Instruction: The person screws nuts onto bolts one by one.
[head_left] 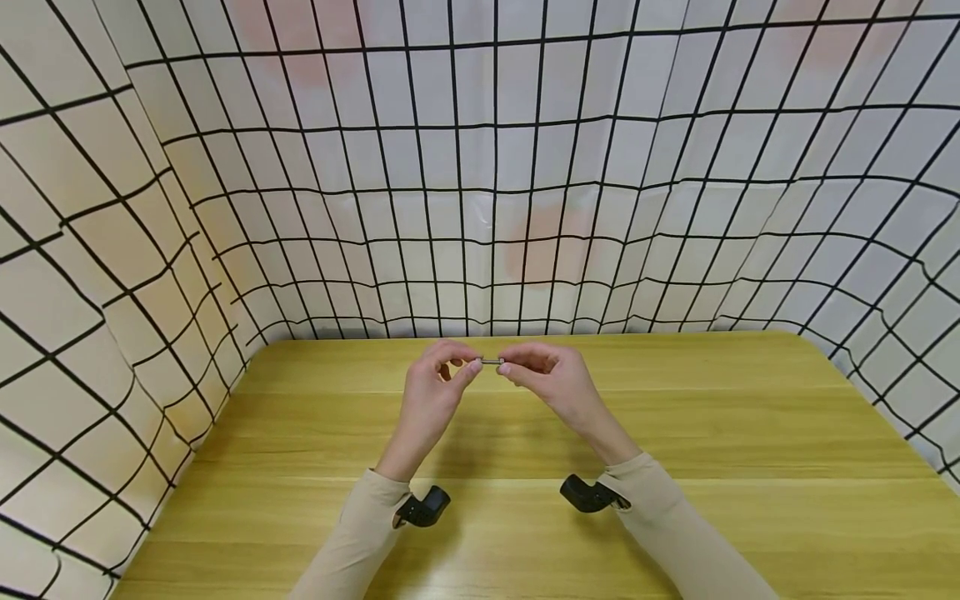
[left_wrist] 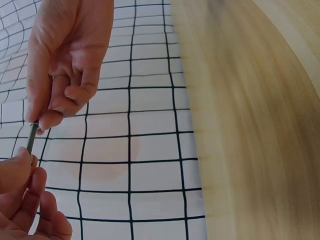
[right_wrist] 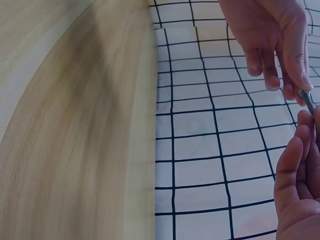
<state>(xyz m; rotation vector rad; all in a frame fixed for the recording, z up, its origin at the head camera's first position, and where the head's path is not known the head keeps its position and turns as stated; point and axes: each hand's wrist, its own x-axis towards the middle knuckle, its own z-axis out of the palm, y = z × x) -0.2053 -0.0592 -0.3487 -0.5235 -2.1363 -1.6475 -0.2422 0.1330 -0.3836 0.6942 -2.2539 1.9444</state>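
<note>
A short, thin metal bolt [head_left: 491, 362] is held level between the two hands, above the far part of the table. My left hand [head_left: 435, 390] pinches one end between thumb and fingertips, and my right hand [head_left: 557, 382] pinches the other. Only the bolt's narrow middle shows between them; the tips are covered by fingers. In the left wrist view the bolt [left_wrist: 32, 139] spans from the left hand [left_wrist: 25, 200] below to the right hand [left_wrist: 70, 65] above. The right wrist view has the bolt [right_wrist: 307, 102] at its right edge, a wider collar-like part near the left fingertips.
A wooden table [head_left: 720, 433] lies beneath both arms. White sheeting with a black grid [head_left: 480, 158] rises behind the table and along its sides. Black wrist-worn cameras stick out inward from the left cuff [head_left: 424, 507] and the right cuff [head_left: 588, 494].
</note>
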